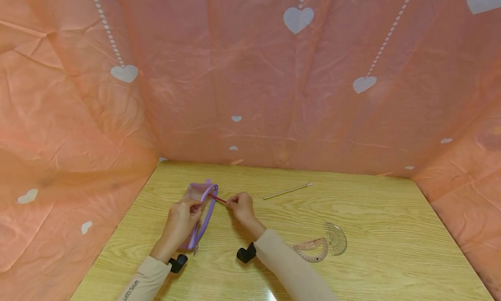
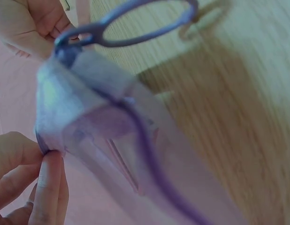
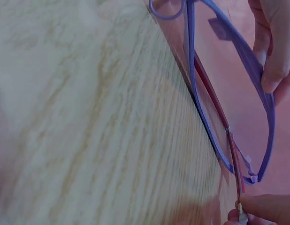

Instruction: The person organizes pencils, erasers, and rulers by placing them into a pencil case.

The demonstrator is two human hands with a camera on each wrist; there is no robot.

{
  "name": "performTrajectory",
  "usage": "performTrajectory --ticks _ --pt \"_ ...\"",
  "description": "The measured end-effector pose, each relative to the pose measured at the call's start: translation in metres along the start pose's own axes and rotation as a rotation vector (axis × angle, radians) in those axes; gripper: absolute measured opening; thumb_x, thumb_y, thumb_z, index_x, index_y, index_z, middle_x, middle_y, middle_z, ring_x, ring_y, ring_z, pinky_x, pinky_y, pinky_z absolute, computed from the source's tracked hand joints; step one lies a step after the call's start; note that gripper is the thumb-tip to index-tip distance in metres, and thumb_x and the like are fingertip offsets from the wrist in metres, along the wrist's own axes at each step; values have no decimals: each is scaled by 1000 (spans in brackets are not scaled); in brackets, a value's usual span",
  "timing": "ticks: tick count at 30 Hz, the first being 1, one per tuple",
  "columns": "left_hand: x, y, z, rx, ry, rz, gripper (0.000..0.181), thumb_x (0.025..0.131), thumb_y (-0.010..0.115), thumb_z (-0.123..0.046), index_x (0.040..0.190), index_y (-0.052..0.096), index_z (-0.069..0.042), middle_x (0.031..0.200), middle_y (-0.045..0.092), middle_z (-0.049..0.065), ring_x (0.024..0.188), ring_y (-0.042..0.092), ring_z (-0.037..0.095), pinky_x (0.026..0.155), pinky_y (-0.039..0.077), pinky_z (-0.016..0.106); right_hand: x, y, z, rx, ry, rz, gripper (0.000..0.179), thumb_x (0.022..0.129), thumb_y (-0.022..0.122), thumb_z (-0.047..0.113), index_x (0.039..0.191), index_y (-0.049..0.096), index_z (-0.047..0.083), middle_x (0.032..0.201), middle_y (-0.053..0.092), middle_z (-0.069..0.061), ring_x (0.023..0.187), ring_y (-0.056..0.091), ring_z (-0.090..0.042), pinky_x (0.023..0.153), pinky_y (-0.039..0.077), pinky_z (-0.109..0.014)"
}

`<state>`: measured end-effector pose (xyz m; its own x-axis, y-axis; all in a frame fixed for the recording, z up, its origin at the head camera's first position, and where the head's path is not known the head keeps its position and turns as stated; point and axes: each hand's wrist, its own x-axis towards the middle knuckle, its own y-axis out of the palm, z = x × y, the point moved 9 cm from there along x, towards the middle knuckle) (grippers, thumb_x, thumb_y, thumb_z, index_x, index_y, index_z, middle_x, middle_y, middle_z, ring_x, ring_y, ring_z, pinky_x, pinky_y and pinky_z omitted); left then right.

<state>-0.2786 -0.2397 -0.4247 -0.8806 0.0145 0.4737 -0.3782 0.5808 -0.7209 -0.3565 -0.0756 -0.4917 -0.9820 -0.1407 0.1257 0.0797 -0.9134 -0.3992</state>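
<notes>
A see-through pinkish pencil pouch with purple zipper edges stands gaping on the left part of the table. My left hand pinches one zipper edge between thumb and fingers, holding the mouth apart. From the right, my right hand grips a red pencil near its pale end. In the right wrist view the red pencil passes through the mouth, its far part inside the pouch. A purple ring hangs at the zipper's end in the left wrist view.
A gold-coloured pencil with a white end lies right of the hands. Nearer the front right are a clear protractor and a pinkish one, close together. A pink-orange curtain with white hearts encloses the wooden table.
</notes>
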Motion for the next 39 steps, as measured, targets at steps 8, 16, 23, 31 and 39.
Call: performTrajectory --ticks 8,16,23,31,39 --pt "0 0 -1 14 12 -10 11 79 78 6 90 76 5 78 70 10 68 66 19 57 56 33 -5 1 8 -1 -23 -18 8 83 73 -7 75 74 -6 67 69 -9 59 51 -5 53 43 -18" --pt "1 -1 -4 20 35 -25 10 79 79 5 89 76 4 77 70 9 67 66 20 57 56 33 -12 5 9 40 14 -11 7 81 77 -5 74 74 -5 65 67 -7 55 52 -5 50 43 -18" --pt "0 0 -2 12 21 -22 12 78 78 7 89 76 5 79 71 11 68 67 21 58 56 34 -15 9 9 132 21 -13 7 79 78 -4 74 74 -6 61 66 -7 50 50 -3 46 39 -16" --pt "1 1 1 -8 -3 -12 12 79 77 6 91 76 5 80 71 11 68 66 20 58 56 33 -18 14 9 187 48 27 6 80 77 -6 77 73 -9 65 67 -9 53 56 -5 48 47 -17" --pt "1 0 0 -6 2 -16 12 78 76 8 90 76 6 75 70 10 66 65 20 55 55 32 -27 19 15 251 80 71 7 79 74 -8 85 73 -12 71 69 -13 63 66 -22 50 51 -23"
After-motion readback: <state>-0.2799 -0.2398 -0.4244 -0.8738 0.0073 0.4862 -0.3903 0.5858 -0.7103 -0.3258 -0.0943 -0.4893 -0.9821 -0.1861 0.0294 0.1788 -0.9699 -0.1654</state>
